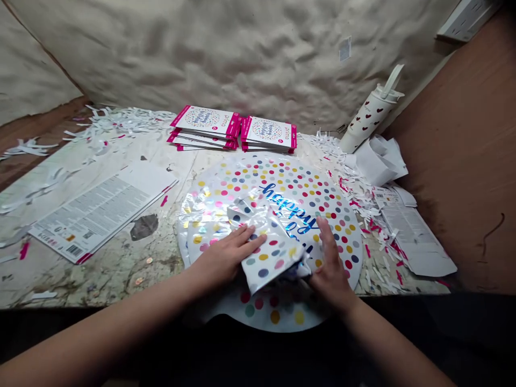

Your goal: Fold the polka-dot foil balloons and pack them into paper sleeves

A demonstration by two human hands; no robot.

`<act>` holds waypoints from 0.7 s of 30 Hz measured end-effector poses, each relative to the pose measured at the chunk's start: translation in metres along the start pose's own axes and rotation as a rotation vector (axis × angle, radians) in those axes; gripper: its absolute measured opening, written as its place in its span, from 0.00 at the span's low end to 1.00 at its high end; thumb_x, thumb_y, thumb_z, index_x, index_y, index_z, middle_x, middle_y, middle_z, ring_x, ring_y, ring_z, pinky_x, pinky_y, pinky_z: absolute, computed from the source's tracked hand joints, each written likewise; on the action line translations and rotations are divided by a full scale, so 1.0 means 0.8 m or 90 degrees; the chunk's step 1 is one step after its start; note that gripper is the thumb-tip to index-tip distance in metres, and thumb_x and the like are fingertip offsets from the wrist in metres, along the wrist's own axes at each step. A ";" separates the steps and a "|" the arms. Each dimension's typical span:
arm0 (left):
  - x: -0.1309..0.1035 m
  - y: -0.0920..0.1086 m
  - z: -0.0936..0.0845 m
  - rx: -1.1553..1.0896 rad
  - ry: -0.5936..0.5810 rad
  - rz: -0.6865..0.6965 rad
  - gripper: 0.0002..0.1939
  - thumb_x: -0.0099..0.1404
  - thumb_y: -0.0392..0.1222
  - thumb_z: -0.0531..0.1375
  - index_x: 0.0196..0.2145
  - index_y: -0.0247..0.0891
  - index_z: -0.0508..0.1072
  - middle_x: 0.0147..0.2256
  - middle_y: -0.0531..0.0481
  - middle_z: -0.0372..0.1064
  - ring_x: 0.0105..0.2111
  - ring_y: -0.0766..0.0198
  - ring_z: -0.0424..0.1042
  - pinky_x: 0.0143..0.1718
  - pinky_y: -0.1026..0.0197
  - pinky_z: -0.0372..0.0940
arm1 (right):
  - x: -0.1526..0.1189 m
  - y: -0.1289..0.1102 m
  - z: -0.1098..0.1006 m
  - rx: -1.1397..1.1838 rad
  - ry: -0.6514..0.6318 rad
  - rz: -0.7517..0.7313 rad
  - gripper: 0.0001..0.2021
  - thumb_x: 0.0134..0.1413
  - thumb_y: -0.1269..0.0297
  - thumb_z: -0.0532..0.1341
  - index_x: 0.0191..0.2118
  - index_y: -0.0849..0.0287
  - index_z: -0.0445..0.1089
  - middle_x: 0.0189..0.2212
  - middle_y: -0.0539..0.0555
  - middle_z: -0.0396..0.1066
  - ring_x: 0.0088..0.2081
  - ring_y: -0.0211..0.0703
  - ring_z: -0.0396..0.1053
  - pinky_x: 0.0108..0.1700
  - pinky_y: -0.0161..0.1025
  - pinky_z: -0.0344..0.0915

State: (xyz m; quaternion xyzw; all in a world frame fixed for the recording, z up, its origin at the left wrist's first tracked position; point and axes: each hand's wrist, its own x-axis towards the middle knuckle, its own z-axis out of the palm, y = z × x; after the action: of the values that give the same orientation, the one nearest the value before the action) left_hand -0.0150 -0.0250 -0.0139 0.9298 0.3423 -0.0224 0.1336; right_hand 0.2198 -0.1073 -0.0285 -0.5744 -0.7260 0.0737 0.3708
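A polka-dot foil balloon [275,253], folded into a rough packet, sits on top of flat round foil balloons [322,183] printed with coloured dots and blue lettering. My left hand [229,250] lies with its fingers stretched across the packet's left side, pressing on it. On the other side, my right hand [331,269] stands edge-on with fingers extended. Its thumb side is close to the packet's crumpled right end; whether it touches is hard to tell. The lower rim of the round balloons hangs over the table's front edge.
Two stacks of pink-and-white packages, a left stack [205,121] and a right stack [269,133], stand at the back. Printed card sleeves [100,209] lie left, flattened cardboard [415,236] right. Paper strips [124,119] litter the table [169,269]. A heart-patterned tumbler [368,119] leans back right.
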 end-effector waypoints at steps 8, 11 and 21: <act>-0.014 -0.003 0.012 -0.011 -0.013 0.220 0.30 0.62 0.44 0.55 0.61 0.43 0.53 0.63 0.38 0.42 0.62 0.43 0.42 0.58 0.40 0.47 | 0.018 0.021 0.002 -0.029 -0.286 -0.426 0.23 0.58 0.74 0.51 0.59 0.53 0.56 0.54 0.54 0.65 0.59 0.46 0.55 0.60 0.54 0.49; -0.025 -0.003 0.014 -0.030 0.036 0.228 0.23 0.64 0.35 0.50 0.58 0.37 0.60 0.57 0.37 0.58 0.58 0.49 0.55 0.57 0.45 0.53 | 0.025 0.020 -0.005 0.032 -0.380 -0.336 0.17 0.58 0.72 0.52 0.52 0.55 0.66 0.49 0.54 0.70 0.53 0.44 0.64 0.58 0.50 0.54; 0.033 -0.022 -0.046 -0.611 -0.138 -0.410 0.16 0.56 0.54 0.56 0.22 0.38 0.65 0.19 0.52 0.69 0.18 0.65 0.66 0.14 0.68 0.57 | 0.103 0.026 0.014 0.253 -0.332 0.428 0.12 0.54 0.57 0.56 0.37 0.61 0.70 0.20 0.50 0.70 0.17 0.38 0.66 0.17 0.35 0.65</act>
State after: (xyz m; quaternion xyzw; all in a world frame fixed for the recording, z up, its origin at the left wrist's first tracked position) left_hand -0.0076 0.0140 0.0136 0.6069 0.5639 0.0005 0.5600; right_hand 0.2238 -0.0234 -0.0103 -0.6577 -0.5406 0.4691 0.2348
